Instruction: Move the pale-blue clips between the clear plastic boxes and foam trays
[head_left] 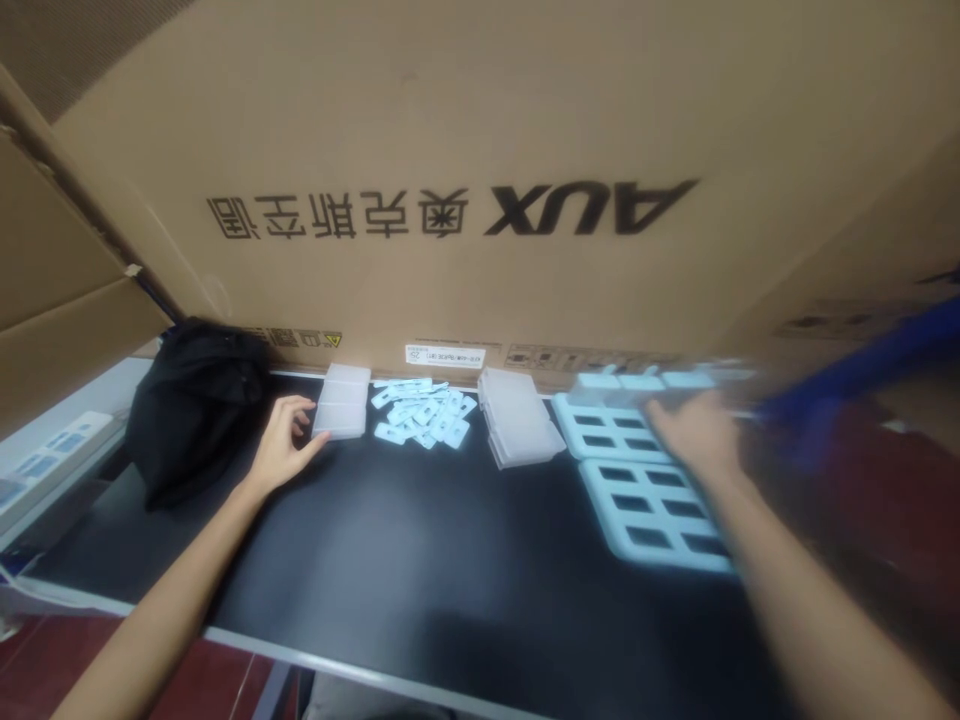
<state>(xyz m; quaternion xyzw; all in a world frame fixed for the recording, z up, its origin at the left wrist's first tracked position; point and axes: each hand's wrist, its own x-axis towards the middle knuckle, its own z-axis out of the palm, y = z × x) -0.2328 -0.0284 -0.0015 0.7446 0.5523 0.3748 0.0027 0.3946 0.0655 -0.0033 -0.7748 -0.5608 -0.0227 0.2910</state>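
Note:
My left hand [283,447] rests on the black table [405,560], fingers curled against the left edge of a small stack of clear plastic cases [343,401]. A pile of small pale blue flat parts [424,409] lies to the right of it. A second stack of clear cases [517,428] sits beyond the pile. My right hand [697,432] is blurred by motion and lies over the far end of pale blue trays with rectangular slots [645,505]. Its fingers cannot be made out.
A big brown cardboard box printed "AUX" [480,170] stands along the back of the table. A black bag [196,400] lies at the left. A blue blurred object [862,370] is at the right. A white power strip [52,450] sits far left.

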